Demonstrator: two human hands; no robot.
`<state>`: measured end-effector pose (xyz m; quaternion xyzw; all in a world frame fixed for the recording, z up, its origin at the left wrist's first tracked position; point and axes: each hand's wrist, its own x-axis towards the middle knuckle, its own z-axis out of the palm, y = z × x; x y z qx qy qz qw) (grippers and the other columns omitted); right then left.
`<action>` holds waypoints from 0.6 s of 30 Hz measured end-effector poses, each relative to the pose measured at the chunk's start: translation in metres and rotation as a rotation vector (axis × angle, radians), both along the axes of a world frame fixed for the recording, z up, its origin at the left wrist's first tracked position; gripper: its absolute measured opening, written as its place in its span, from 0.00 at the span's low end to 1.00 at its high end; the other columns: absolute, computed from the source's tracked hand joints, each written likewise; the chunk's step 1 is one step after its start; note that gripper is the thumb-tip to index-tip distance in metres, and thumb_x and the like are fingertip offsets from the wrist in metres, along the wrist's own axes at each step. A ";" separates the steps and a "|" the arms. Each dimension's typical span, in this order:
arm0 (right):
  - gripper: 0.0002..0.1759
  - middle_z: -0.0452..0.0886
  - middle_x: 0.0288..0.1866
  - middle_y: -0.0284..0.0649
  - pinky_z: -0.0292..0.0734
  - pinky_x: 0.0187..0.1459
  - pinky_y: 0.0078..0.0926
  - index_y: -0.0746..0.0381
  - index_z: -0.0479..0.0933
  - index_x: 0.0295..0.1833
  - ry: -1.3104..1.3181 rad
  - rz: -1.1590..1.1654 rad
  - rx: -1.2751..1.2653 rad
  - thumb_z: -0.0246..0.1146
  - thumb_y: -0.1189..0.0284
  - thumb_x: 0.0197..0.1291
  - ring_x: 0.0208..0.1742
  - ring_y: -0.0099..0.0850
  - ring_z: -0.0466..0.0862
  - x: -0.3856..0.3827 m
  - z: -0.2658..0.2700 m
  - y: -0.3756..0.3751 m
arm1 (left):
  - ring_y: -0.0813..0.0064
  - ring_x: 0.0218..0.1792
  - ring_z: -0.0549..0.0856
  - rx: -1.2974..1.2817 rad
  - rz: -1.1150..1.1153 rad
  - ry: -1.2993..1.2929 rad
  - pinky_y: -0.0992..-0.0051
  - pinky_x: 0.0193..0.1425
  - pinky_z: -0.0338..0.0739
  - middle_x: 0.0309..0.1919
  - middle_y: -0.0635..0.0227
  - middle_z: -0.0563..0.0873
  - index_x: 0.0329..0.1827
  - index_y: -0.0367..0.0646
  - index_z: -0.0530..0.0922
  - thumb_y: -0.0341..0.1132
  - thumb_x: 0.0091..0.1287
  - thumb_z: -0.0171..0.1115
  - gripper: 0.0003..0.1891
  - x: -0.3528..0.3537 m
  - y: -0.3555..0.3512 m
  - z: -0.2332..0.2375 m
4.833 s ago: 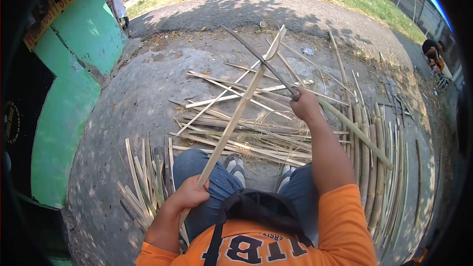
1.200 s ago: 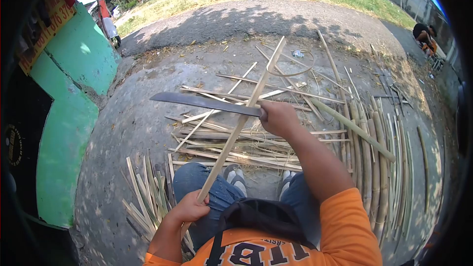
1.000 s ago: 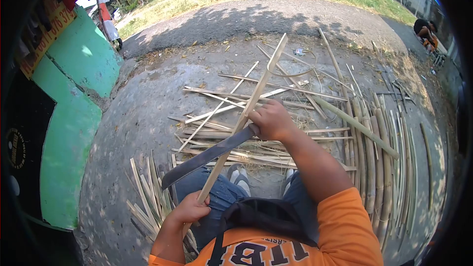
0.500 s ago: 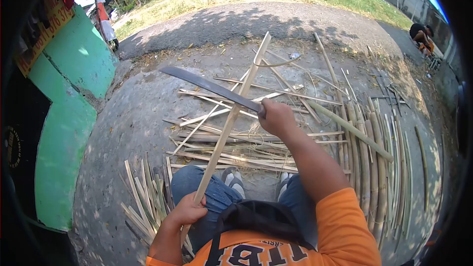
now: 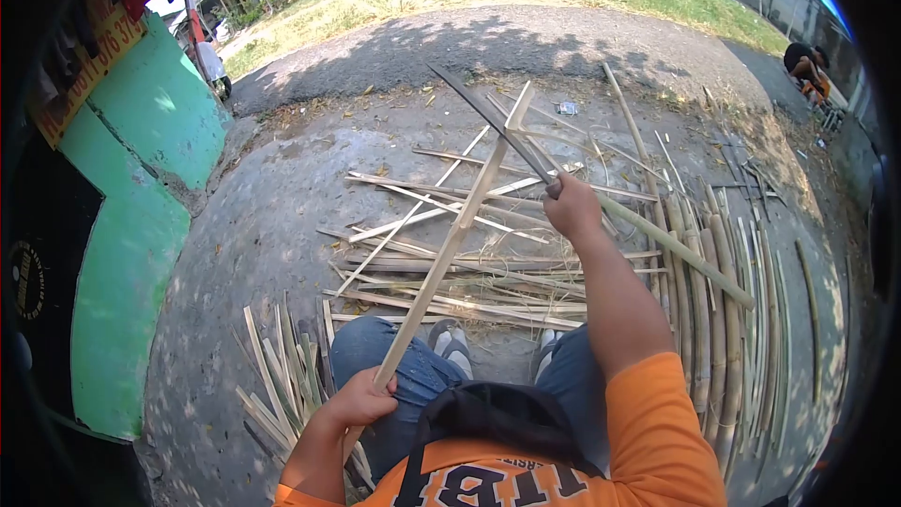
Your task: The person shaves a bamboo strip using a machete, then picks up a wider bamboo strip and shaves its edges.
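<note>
My left hand (image 5: 364, 398) is closed around the lower part of a long split bamboo strip (image 5: 434, 274), which slants up and away from my left knee. The handle of a machete (image 5: 488, 115) is gripped in my right hand (image 5: 572, 207). Its dark blade crosses the strip near the far end and points up to the left, seen nearly edge-on. A thin pale sliver (image 5: 554, 139) curves off to the right from the strip by the blade. Beneath the strip, a pile of split bamboo strips (image 5: 488, 268) lies on the ground in front of my feet.
Whole bamboo poles (image 5: 718, 347) lie side by side to my right, with one pole (image 5: 676, 249) slanting across them. A bundle of strips (image 5: 282, 366) is by my left knee. A green wall (image 5: 122, 272) stands at the left. Another person (image 5: 805, 66) crouches at the far right.
The machete has moved outward along the strip toward its far end, and its blade has turned to point farther away. My left hand stays in place on the strip.
</note>
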<state>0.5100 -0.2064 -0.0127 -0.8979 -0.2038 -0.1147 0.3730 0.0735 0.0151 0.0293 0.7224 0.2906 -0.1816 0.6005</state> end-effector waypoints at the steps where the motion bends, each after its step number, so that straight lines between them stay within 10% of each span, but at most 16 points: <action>1: 0.07 0.88 0.36 0.50 0.82 0.44 0.54 0.57 0.82 0.41 -0.046 0.036 0.020 0.66 0.67 0.61 0.41 0.55 0.88 -0.007 0.005 0.006 | 0.85 0.28 0.75 0.004 0.005 -0.014 0.77 0.31 0.69 0.29 0.79 0.76 0.39 0.47 0.74 0.25 0.57 0.71 0.13 0.003 -0.001 0.000; 11: 0.08 0.84 0.25 0.40 0.79 0.34 0.49 0.56 0.77 0.35 -0.458 0.676 -0.193 0.67 0.65 0.60 0.30 0.48 0.86 -0.080 0.039 0.044 | 0.83 0.29 0.74 0.083 0.019 -0.056 0.75 0.32 0.70 0.29 0.78 0.75 0.40 0.45 0.75 0.27 0.58 0.68 0.11 -0.006 -0.007 -0.001; 18: 0.10 0.89 0.44 0.50 0.83 0.48 0.52 0.57 0.83 0.46 0.155 -0.100 -0.094 0.65 0.64 0.64 0.49 0.51 0.88 0.003 0.007 -0.004 | 0.85 0.30 0.74 0.038 0.043 0.021 0.77 0.33 0.69 0.29 0.80 0.76 0.39 0.46 0.75 0.26 0.57 0.72 0.13 -0.002 -0.010 0.001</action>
